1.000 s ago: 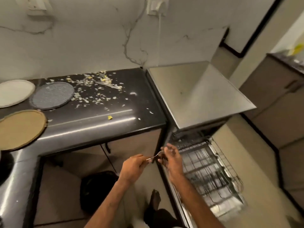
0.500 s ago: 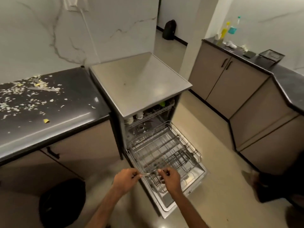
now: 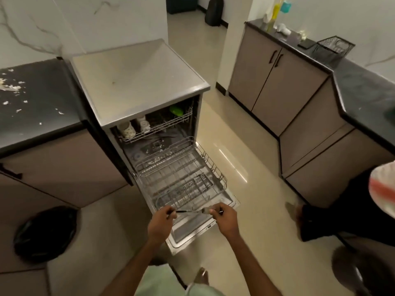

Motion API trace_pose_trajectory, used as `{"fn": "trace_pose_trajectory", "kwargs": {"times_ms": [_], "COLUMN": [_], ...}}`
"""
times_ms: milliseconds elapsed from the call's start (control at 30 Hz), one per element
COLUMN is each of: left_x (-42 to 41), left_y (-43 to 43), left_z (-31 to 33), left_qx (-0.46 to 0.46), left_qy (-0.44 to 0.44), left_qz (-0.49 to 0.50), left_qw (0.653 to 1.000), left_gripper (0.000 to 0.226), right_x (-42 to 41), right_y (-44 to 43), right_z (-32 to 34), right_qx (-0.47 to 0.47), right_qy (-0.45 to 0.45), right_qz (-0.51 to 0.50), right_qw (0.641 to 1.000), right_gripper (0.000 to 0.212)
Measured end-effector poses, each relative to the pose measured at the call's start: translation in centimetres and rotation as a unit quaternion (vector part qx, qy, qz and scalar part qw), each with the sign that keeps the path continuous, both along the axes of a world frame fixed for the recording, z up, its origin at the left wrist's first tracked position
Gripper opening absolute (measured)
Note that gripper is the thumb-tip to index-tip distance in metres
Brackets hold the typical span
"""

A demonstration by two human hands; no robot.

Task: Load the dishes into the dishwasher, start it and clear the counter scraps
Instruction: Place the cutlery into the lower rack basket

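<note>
Both hands hover in front of the dishwasher (image 3: 139, 82), just above the outer edge of its lowered door (image 3: 192, 233), with a thin metal utensil (image 3: 189, 211) stretched level between them. The left hand (image 3: 162, 221) has its fingers curled and pinches the handle end; the right hand (image 3: 224, 218) has its fingers folded around the wider end, which looks like a spoon bowl, though blur keeps that unsure. A short dark tip pokes out past the right fist, and I cannot tell what it belongs to. The lower rack (image 3: 181, 174) is pulled out of the dishwasher over the door, and a small wire cutlery basket (image 3: 198, 184) sits in it towards the front. Inside the dishwasher, the upper rack (image 3: 158, 128) holds pale cups (image 3: 127, 130) on its left side and a green item (image 3: 176, 110) further back. Left of the dishwasher, the dark counter (image 3: 42, 116) carries pale scraps (image 3: 10, 86). On the floor to the dishwasher's left lies a black bag (image 3: 46, 233).
</note>
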State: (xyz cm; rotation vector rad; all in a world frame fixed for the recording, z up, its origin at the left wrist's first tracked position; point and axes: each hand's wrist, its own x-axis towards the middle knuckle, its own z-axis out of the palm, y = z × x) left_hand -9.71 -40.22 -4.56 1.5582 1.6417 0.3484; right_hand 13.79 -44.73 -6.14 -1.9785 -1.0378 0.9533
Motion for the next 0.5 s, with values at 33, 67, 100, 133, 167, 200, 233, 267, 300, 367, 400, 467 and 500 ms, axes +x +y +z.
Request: {"fn": "trace_pose_trajectory", "kwargs": {"times_ms": [33,67,100,133,167,200,233,267,300,367,400,467,500], "left_x": [0.8,1.5,2.2,2.8,3.7,4.5,5.5,6.6,7.5,9.9,11.3,13.9,15.3], "left_y": [-0.2,-0.1,0.1,0.3,0.7,1.2,1.7,2.3,2.7,3.9,4.6,6.3,7.4], "left_z": [0.2,0.4,0.6,0.7,0.8,0.7,0.5,0.1,-0.4,-1.6,-2.4,-3.3,-3.6], "left_qx": [-0.003,-0.001,0.005,0.009,0.009,0.007,0.005,0.000,-0.004,-0.019,-0.024,-0.044,-0.053], "left_qy": [0.010,0.017,0.016,0.016,0.019,0.023,0.023,0.024,0.025,0.031,0.032,0.024,0.019], "left_qz": [0.003,0.003,0.002,0.001,0.000,-0.001,-0.003,-0.008,-0.015,-0.024,-0.030,-0.048,-0.063], "left_qw": [1.000,1.000,1.000,1.000,1.000,1.000,1.000,1.000,1.000,0.999,0.999,0.998,0.996], "left_gripper": [0.014,0.012,0.010,0.009,0.008,0.007,0.007,0.007,0.007,0.007,0.006,0.006,0.006], "right_x": [0.6,1.0,1.4,1.8,2.5,3.3,4.3,5.3,6.3,8.9,10.4,13.4,15.0], "right_y": [-0.4,-0.8,-1.0,-1.2,-1.3,-1.2,-0.9,-0.6,-0.4,0.4,0.9,1.8,2.4], "right_z": [-0.5,-1.0,-1.2,-1.5,-1.7,-1.8,-1.9,-2.1,-2.1,-2.4,-2.6,-2.8,-2.8], "right_qx": [-0.008,-0.014,-0.017,-0.017,-0.023,-0.030,-0.038,-0.041,-0.044,-0.060,-0.067,-0.075,-0.083], "right_qy": [-0.016,-0.024,-0.031,-0.039,-0.042,-0.044,-0.048,-0.057,-0.067,-0.087,-0.100,-0.120,-0.126], "right_qz": [0.007,0.017,0.027,0.034,0.033,0.030,0.026,0.022,0.021,0.019,0.022,0.030,0.032], "right_qw": [1.000,0.999,0.999,0.999,0.998,0.998,0.998,0.997,0.997,0.994,0.992,0.989,0.988], "right_gripper": [0.018,0.020,0.023,0.024,0.022,0.019,0.015,0.013,0.014,0.016,0.015,0.013,0.013]}}
